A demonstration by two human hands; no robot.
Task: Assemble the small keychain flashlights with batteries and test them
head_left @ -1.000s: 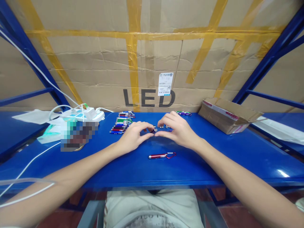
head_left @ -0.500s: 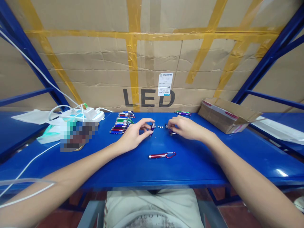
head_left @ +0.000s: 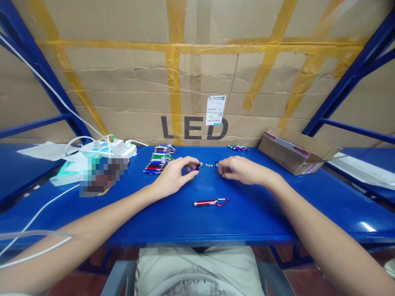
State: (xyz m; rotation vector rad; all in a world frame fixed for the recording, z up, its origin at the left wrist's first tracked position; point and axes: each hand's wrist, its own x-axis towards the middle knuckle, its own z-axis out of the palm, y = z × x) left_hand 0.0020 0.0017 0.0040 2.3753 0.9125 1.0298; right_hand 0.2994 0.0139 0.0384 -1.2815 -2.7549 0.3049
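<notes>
My left hand (head_left: 178, 172) has its thumb and fingertips closed on a short dark purple flashlight tube (head_left: 198, 166) with a silvery end. Several small silver button cells (head_left: 209, 165) lie in a row on the table between my hands. My right hand (head_left: 236, 167) is just right of them, fingers curled and low over the tabletop. A small dark, metallic piece shows at its fingertips; most of it is hidden, so I cannot make it out. Nearer to me lies a red keychain flashlight (head_left: 206, 203) with a red carabiner clip (head_left: 222, 202).
A row of coloured keychain flashlights (head_left: 156, 164) lies left of my hands, and a few more flashlights (head_left: 238, 148) lie at the back. An open cardboard box (head_left: 296, 154) stands right. A white power strip (head_left: 106, 148) with cables sits left. Taped cardboard (head_left: 138, 94) walls the back.
The tube in my left hand has tipped from nearly upright to slanting. My right hand has shifted slightly down, and a dark clip-like piece seen beneath its fingers is now out of sight.
</notes>
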